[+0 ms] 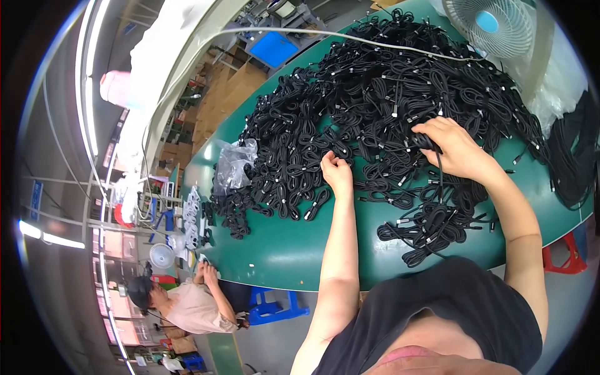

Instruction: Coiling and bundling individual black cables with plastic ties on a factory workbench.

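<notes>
Clock is off my head view's centre. Right hand (453,147), between 2 and 3 o'clock, grips a black cable bundle (425,139): fingers over the top, thumb underneath, likely so the loops don't spring apart. One strand hangs from it toward 6. Left hand (337,170), just off centre toward 1, has its fingers curled in at the heap's near edge; I can't tell if it pinches a cable. Main heap of black cables (375,81) fills the tabletop (275,250) around 12 to 2, probably pushed out there to leave working room by the body. Smaller cable pile (431,231) sits between 3 and 4, near the torso, so I read it as kept within short reach. Clear plastic bag (234,165) lies against the heap between 9 and 10. Fan (487,22) stands between 1 and 2, past the cables, presumably out of the arms' way.
</notes>
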Available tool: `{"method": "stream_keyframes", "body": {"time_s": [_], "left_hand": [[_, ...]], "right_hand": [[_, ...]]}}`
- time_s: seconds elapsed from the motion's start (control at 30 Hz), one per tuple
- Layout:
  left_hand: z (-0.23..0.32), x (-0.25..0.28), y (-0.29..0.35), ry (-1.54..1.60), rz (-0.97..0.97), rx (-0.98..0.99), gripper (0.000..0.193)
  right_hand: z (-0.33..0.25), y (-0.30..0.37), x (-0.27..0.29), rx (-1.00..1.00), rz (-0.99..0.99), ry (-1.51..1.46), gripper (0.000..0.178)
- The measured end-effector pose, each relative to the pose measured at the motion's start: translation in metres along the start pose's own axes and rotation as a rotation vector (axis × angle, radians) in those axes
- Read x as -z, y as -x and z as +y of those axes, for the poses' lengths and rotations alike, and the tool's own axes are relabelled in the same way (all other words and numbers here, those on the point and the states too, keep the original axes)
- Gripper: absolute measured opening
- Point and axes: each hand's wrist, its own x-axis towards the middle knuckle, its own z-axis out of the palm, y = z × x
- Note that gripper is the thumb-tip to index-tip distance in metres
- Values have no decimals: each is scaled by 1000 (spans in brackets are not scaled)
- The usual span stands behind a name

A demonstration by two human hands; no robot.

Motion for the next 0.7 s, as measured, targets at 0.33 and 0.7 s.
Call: {"method": "stream_keyframes", "body": {"time_s": [0.33, 0.7], "left_hand": [[-75, 33, -62, -350, -120, -326, 26], [22, 25, -56, 269, -73, 67, 18]], "right_hand": [[-9, 17, 45, -59, 114, -20, 41], [-6, 2, 25, -220, 309, -519, 39]]}}
